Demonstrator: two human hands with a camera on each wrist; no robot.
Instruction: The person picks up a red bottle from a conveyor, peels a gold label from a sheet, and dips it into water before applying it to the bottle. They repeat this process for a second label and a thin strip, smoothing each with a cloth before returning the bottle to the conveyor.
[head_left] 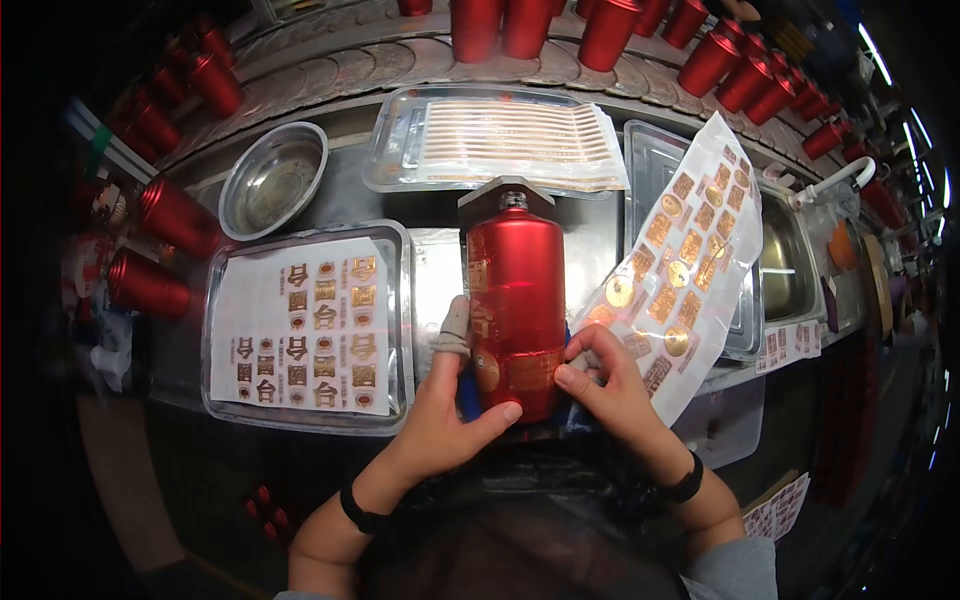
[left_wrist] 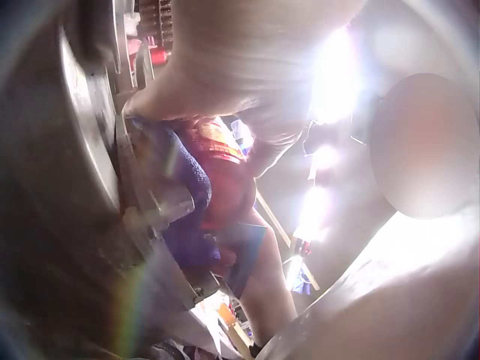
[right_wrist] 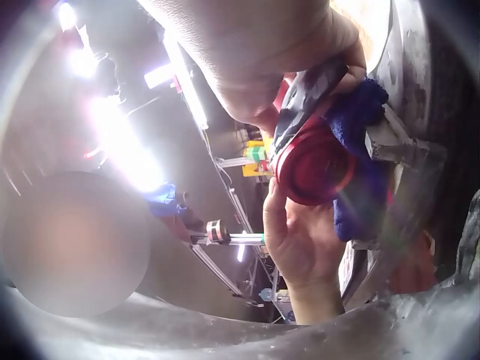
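A red metallic bottle [head_left: 520,270] with gold lettering and a gold band near its base lies lengthwise before me, neck pointing away. Its round red base [right_wrist: 315,165] faces the right wrist camera, beside blue cloth [right_wrist: 356,120] padding. My left hand [head_left: 440,410] holds the bottle's left side near the base, thumb across its lower end and a grey-wrapped finger along the side. At the band's right end, my right hand [head_left: 615,395] has thumb and index finger close together. A thin, dark-looking flat piece [right_wrist: 307,101] sticks out from the right fingers beside the base; its kind is unclear.
A tray [head_left: 405,300] with a sheet of gold characters lies left, below a metal bowl [head_left: 275,180]. Gold strips [head_left: 515,145] lie on another tray behind. A gold sticker sheet [head_left: 690,260] slants at right before a sink [head_left: 790,260]. Red bottles [head_left: 610,35] line a conveyor [head_left: 370,65].
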